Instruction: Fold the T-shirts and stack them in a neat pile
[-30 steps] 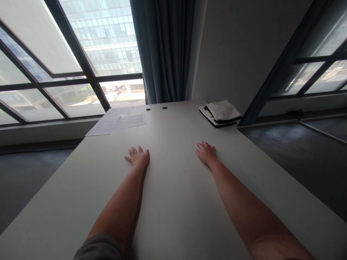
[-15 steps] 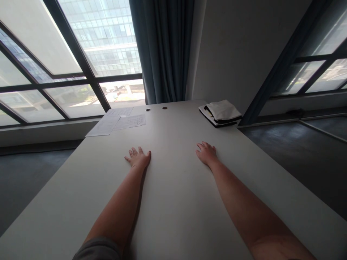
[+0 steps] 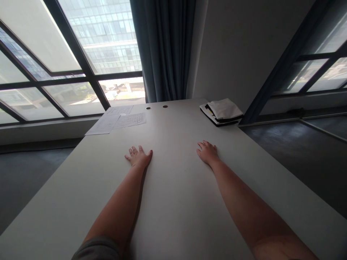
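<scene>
Both arms reach forward over a white table [image 3: 173, 202]. My left hand [image 3: 138, 157] rests palm down on the tabletop, its fingers spread apart and holding nothing. Papers with writing or print [image 3: 129, 120] lie beyond it, toward the far left corner. My right hand [image 3: 207, 152] also lies on the table with its fingers apart and nothing in them. Past that hand, near the far right corner, sits a folded white cloth item with black edging [image 3: 224, 110]; a small yellow bit shows between its layers. I cannot make out exactly what it is.
Two round holes are set near the table's far edge, a left one [image 3: 148, 108] and a right one [image 3: 165, 106]. Behind hang a blue-grey curtain [image 3: 165, 50] and a grey wall [image 3: 230, 47]. Windows stand on both sides, and dark floor [image 3: 287, 148] borders the table.
The view has shifted very slightly. Both hands stay in place on the table, and the papers and cloth item have not moved.
</scene>
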The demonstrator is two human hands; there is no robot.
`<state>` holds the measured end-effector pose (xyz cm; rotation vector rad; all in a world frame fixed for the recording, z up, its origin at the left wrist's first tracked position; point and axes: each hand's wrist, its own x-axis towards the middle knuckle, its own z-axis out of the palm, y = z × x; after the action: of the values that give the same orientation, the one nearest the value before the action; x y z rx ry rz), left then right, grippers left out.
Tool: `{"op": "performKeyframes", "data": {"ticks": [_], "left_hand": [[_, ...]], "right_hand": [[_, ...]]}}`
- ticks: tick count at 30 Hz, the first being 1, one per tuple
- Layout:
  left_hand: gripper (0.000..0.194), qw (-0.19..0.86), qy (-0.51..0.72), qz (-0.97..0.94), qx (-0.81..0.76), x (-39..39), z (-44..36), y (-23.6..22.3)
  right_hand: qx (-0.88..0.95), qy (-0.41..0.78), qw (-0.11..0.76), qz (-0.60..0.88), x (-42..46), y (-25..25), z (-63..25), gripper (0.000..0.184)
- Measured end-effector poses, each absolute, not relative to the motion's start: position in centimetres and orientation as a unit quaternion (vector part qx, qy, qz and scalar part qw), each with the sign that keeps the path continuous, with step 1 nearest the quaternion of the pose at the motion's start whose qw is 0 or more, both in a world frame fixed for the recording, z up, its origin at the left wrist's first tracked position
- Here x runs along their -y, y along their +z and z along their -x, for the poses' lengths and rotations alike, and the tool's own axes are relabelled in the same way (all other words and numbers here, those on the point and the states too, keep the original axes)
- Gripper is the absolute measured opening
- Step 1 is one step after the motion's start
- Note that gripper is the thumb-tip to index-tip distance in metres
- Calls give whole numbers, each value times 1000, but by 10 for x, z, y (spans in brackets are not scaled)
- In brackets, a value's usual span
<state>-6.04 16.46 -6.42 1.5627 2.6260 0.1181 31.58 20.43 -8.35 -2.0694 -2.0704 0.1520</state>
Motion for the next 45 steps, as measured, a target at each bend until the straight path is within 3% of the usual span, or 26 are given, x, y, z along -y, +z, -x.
{"op": "performKeyframes", "data": {"ticks": [10, 26, 45], "left_hand": [[98, 50, 42, -490, -869, -169, 56, -60], [79, 43, 74, -486, -870, -172, 62, -65], [94, 38, 66, -499, -863, -170, 61, -64]], "right_hand": [[704, 50, 108, 700, -204, -85, -317, 55], [707, 51, 106, 697, -202, -81, -315, 55], [705, 51, 109, 698, -206, -87, -317, 56]]}}
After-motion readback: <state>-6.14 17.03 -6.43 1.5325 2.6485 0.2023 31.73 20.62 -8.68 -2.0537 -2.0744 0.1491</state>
